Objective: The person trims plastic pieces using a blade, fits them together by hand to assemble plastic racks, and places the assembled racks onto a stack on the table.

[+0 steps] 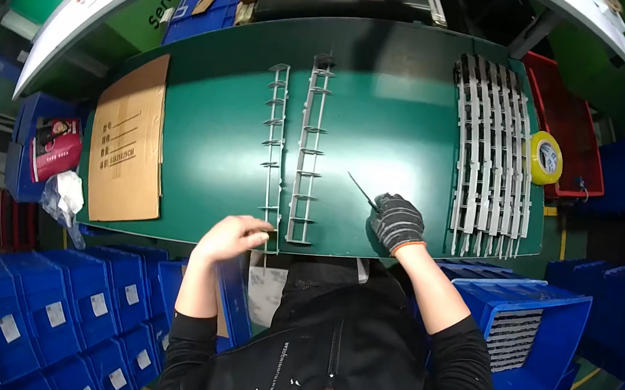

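Observation:
Two long grey ladder-like plastic frames lie side by side on the green table, pointing away from me. My left hand (235, 237), bare, closes its fingers on the near end of the left frame (276, 135), at the table's front edge. To its right is the second frame (310, 149), untouched. My right hand (398, 222), in a grey striped glove with an orange cuff, is closed round a thin dark pointed tool (363, 191). The tool's tip points up and left, away from both frames; its exact kind is unclear.
Several similar grey frames (494, 159) lie in rows at the right, beside a yellow tape roll (545, 158) and a red bin (568, 122). Flat cardboard (130, 140) covers the table's left end. Blue crates (67, 303) stand below, with another blue crate (556, 318) at lower right.

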`<state>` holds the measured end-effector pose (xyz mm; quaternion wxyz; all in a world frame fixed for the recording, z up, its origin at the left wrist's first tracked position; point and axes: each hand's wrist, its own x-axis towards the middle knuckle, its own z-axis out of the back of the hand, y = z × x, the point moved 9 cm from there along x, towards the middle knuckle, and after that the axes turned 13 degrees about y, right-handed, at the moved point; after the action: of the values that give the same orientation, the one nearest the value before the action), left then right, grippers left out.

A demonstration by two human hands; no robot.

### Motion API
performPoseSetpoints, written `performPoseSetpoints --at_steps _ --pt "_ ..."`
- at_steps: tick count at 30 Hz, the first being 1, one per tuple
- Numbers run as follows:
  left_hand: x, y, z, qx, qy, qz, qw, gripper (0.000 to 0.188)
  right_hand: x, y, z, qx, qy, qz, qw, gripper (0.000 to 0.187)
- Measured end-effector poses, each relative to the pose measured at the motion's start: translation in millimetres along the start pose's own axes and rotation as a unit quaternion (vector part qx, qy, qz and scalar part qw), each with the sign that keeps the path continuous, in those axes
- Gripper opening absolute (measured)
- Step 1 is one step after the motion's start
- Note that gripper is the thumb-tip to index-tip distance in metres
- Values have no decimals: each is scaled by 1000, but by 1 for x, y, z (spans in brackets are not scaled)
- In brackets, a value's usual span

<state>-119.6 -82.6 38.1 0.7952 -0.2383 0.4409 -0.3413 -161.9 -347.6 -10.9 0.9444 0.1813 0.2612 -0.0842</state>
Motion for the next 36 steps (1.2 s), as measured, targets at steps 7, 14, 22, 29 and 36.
performPoseSetpoints --at_steps 7,14,22,29,36 --pt "20 107 58 -154 -382 147 899 58 -11 -35 -56 668 80 26 740 7" --pt "80 58 52 -60 -319 290 900 71 -27 -7 -41 884 116 133 433 29" --pt "83 89 36 -308 -320 163 881 15 -16 -8 -26 837 143 198 490 19" --pt "36 -24 6 -487 -216 -12 846 29 -10 -23 17 743 77 168 644 17" --pt "41 -98 -56 -514 -29 -67 855 47 -8 -12 54 808 58 167 562 25"
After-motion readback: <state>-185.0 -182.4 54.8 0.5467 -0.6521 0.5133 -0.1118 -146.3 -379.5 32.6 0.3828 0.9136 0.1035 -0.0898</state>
